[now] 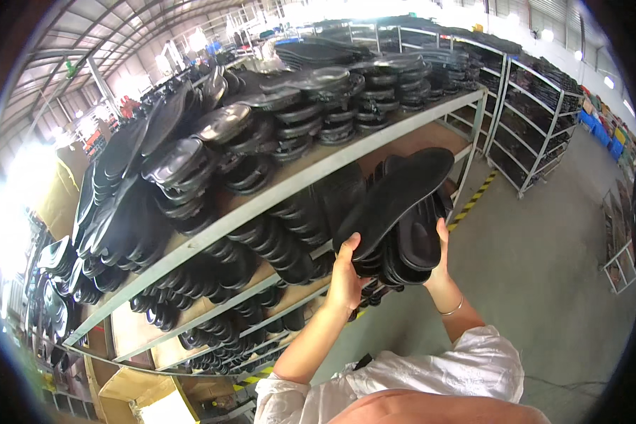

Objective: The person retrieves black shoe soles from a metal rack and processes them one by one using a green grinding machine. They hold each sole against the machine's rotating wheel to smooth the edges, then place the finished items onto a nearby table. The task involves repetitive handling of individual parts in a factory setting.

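Note:
Between my two hands is a stack of black shoe soles [403, 191], held at the right end of a metal shelf rack. My left hand [345, 275] grips the stack's near left side, its thumb lying on the top sole. Along the right side, my right hand [438, 258] is closed against the soles; its fingers are partly hidden behind them. The top sole lies slanted across the others, its far end pointing up and right. More black soles [290, 240] fill the shelf just behind the stack.
The rack's pale metal rail [261, 205] runs diagonally below piles of glossy black soles [318, 106]. Another loaded rack [533, 120] stands farther right, beyond yellow-black floor tape [477, 194]. Blue bins [601, 134] line the far right. An open cardboard box [138, 389] sits at lower left.

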Demonstrator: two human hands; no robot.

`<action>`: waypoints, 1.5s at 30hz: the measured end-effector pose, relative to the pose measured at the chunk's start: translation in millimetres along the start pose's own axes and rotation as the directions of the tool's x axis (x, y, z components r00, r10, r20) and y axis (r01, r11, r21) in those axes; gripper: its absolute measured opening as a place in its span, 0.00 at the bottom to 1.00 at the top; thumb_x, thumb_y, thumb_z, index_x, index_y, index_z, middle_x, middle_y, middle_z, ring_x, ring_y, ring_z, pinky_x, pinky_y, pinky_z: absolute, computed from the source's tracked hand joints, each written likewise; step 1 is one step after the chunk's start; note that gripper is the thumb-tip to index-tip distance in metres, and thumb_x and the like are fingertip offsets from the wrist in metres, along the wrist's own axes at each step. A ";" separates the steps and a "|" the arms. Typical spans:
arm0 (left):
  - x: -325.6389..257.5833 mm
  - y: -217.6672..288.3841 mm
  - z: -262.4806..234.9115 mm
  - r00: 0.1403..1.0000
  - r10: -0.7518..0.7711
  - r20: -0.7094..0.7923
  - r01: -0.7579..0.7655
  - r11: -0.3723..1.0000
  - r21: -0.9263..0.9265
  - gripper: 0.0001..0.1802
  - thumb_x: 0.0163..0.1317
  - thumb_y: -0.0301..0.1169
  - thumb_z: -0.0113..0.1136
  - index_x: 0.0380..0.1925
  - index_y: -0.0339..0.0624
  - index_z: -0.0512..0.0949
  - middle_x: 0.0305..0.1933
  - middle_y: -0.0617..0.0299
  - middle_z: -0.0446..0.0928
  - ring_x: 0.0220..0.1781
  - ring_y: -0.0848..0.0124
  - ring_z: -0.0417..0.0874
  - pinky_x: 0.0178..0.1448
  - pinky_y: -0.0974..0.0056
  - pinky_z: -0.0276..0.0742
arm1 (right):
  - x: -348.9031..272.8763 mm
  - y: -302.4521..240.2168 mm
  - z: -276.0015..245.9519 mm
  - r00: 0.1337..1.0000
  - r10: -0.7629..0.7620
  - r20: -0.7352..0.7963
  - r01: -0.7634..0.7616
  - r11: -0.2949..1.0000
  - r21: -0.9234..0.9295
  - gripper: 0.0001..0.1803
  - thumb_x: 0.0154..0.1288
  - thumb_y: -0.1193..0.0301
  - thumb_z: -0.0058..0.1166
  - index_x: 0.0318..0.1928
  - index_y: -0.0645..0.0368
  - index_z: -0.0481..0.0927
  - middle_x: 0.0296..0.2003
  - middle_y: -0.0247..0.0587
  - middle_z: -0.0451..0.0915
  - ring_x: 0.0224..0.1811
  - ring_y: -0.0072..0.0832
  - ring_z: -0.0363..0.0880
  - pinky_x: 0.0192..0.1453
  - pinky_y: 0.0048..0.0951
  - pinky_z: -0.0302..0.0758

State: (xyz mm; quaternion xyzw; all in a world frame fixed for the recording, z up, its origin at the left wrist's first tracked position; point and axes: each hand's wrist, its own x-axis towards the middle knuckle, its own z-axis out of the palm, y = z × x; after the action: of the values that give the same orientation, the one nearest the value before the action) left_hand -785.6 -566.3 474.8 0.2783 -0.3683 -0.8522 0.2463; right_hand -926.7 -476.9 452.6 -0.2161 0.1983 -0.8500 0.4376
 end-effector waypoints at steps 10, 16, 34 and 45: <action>80.6 15.3 -6.2 0.945 0.313 0.096 -0.286 0.932 -0.223 0.43 0.55 0.61 0.46 0.64 0.49 0.51 0.68 0.60 0.53 0.69 0.62 0.52 0.68 0.46 0.37 | 144.8 -2.1 14.0 0.994 0.094 0.057 -0.068 0.932 -0.356 0.31 0.63 0.48 0.41 0.57 0.59 0.67 0.53 0.36 0.70 0.55 0.28 0.68 0.60 0.32 0.63; 16.6 -18.4 -55.1 0.871 0.027 0.491 -0.193 0.937 0.290 0.42 0.56 0.49 0.56 0.64 0.38 0.51 0.63 0.54 0.60 0.63 0.63 0.62 0.64 0.57 0.59 | 207.7 17.9 -53.4 0.930 -0.255 -0.266 0.093 0.861 -0.499 0.30 0.64 0.51 0.40 0.54 0.65 0.69 0.54 0.40 0.70 0.56 0.31 0.66 0.62 0.31 0.58; -532.1 -476.6 -393.0 -0.006 -0.045 -0.999 -0.529 0.848 -0.035 0.21 0.50 0.53 0.58 0.25 0.45 0.76 0.15 0.67 0.68 0.11 0.76 0.63 0.13 0.70 0.56 | 57.9 181.6 12.8 0.549 -0.777 0.307 0.459 -0.027 -0.888 0.26 0.61 0.65 0.43 0.55 0.73 0.63 0.54 0.61 0.63 0.57 0.45 0.61 0.61 0.38 0.58; -791.5 -460.4 -464.7 -0.868 0.130 -0.478 0.368 0.816 -0.447 0.50 0.43 0.43 0.65 0.63 0.36 0.49 0.66 0.38 0.48 0.68 0.46 0.48 0.68 0.49 0.48 | -381.1 555.5 -72.4 0.675 0.734 0.080 -0.077 0.177 -0.981 0.16 0.54 0.79 0.50 0.46 0.63 0.75 0.39 0.41 0.75 0.32 0.22 0.74 0.36 0.22 0.72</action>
State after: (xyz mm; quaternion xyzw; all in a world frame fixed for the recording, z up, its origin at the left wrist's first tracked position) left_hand -6.9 -20.1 87.9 0.9845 0.1094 0.0543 0.1258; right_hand -400.7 -449.1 26.5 -0.5918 0.5663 -0.3051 0.4859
